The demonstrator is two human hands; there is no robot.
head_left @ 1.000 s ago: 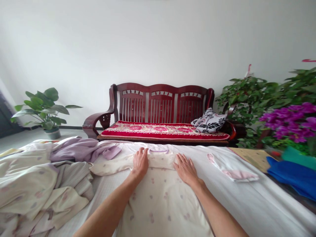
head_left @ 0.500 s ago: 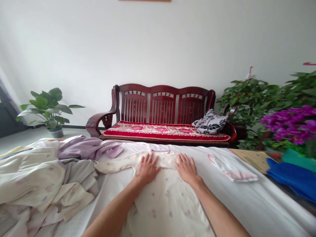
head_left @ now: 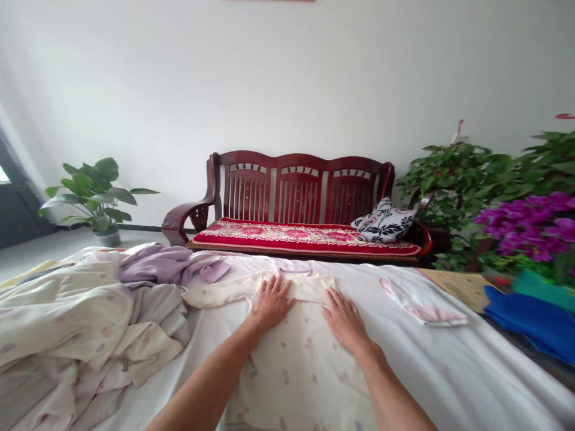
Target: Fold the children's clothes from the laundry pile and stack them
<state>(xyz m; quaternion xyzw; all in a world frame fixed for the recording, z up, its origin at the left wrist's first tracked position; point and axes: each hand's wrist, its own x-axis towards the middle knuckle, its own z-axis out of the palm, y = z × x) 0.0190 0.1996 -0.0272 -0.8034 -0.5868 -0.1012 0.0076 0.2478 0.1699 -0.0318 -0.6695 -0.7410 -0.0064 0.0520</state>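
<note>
A cream long-sleeved top (head_left: 305, 365) with small pastel prints and a lilac neckline lies spread on the white cloth (head_left: 449, 383) in front of me. One sleeve stretches out to the left; on the right, a sleeve appears folded across the chest. My left hand (head_left: 271, 305) rests flat on the left side of the chest, fingers spread. Opposite it, my right hand (head_left: 345, 320) lies flat near the right edge of the top, its fingertips by the folded part. Neither hand grips the fabric.
A heap of clothes (head_left: 67, 323) with a lilac garment (head_left: 157, 263) lies left. Right are a small folded white-and-pink garment (head_left: 422, 305), blue cloth (head_left: 530, 320) and purple flowers (head_left: 525, 224). Behind stands a wooden bench (head_left: 296, 191) with a patterned cushion (head_left: 385, 221).
My right hand has slid slightly down and toward me along the right side of the top. My left hand stays at nearly the same place. The view has shifted a little.
</note>
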